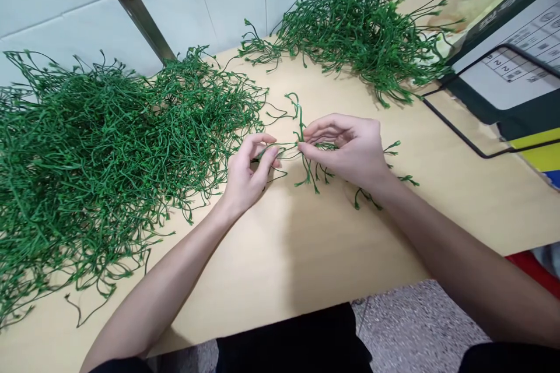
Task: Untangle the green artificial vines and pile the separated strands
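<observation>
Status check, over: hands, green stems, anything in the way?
Left hand, right hand: both pinching green stems. Thin strands stretch between. No blockage; large green pile close by left hand, black wire frame right, apart from both.

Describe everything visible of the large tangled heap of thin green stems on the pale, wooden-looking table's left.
The large tangled heap of thin green stems, plastic by its look, spreads over the pale table, cut off by the picture's left edge. Its wiry strands curve every way, many ending in small, lighter green, branching tips. Stray strands trail at its front. The left hand is close beside it; contact is unclear.
</observation>
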Demonstrator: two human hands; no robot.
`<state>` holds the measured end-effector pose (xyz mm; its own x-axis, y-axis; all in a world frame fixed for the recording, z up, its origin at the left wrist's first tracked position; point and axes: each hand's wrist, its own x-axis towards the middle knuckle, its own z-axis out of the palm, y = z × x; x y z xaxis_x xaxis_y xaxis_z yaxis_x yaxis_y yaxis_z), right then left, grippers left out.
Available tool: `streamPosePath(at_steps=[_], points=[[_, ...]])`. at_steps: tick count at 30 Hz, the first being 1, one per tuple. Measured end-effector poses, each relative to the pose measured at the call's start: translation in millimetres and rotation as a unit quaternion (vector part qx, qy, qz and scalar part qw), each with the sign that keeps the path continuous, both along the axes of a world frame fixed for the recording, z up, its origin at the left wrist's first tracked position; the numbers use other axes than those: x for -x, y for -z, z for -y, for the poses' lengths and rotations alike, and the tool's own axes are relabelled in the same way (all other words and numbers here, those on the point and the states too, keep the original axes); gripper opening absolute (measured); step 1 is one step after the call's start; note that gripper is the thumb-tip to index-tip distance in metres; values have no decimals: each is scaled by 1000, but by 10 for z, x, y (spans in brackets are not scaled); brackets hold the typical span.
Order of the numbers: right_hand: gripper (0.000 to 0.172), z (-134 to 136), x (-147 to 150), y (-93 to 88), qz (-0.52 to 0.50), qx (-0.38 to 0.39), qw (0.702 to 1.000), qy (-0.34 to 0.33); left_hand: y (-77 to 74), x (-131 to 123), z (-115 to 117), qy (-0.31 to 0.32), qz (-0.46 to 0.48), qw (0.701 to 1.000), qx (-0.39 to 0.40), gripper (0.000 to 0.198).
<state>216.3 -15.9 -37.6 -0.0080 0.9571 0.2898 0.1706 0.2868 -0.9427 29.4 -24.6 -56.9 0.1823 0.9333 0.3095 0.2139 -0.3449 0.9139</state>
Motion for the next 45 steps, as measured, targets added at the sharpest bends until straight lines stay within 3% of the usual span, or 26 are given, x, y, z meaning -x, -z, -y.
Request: streamPosePath(at_steps=[8, 13, 19, 26, 33, 39, 45], points=[[21, -34, -6, -33, -37, 100, 994, -8, -3, 29, 1, 85, -26, 980, -177, 16], [23, -34, -18, -54, -28, 98, 995, -21, -7, 77, 13, 142, -4, 976, -164, 32], [24, -49, -29, -33, -19, 74, 997, -18, 55, 57, 41, 66, -12, 995, -80, 47], [26, -35, -43, -61, -19, 87, 995, -55, 44, 2, 27, -50, -57, 994, -82, 49], [27, -14, -37, -90, -41, 125, 989, -72, 30, 39, 44, -86, -128, 970, -188, 30], [25, -24, -37, -56, -30, 87, 994, -61, 20, 29, 48, -113, -212, 935, -260, 12], [21, -4, -16, -31, -17, 43, 998, -46, 6, 11, 52, -83, -219, 922, -309, 11]])
